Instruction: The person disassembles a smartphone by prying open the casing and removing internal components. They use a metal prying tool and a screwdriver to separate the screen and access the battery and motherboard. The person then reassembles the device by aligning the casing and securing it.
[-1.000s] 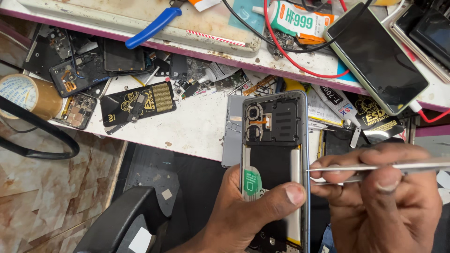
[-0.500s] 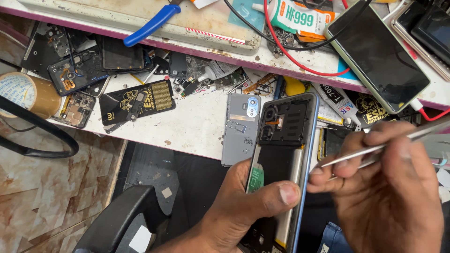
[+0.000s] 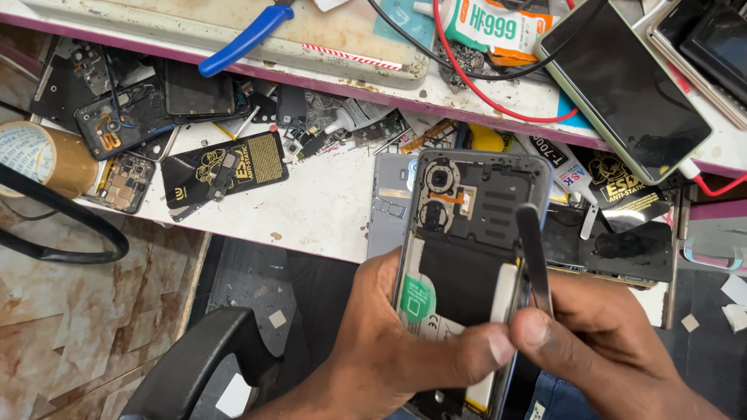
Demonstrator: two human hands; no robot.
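The left hand (image 3: 397,350) wraps its fingers around an opened phone (image 3: 467,257), thumb pressed across its lower inside. The right hand (image 3: 599,350) pinches metal tweezers (image 3: 534,253) over the phone's right side. The phone hangs just below the white workbench (image 3: 311,202) edge.

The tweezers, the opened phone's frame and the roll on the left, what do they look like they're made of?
Tweezers in the right hand: probably steel, going by the dull grey metallic sheen. Opened phone held by the left hand: its frame looks like grey-blue painted metal or plastic; I cannot tell which. Roll of tape: brownish glossy plastic film, seemingly on a pale printed core.
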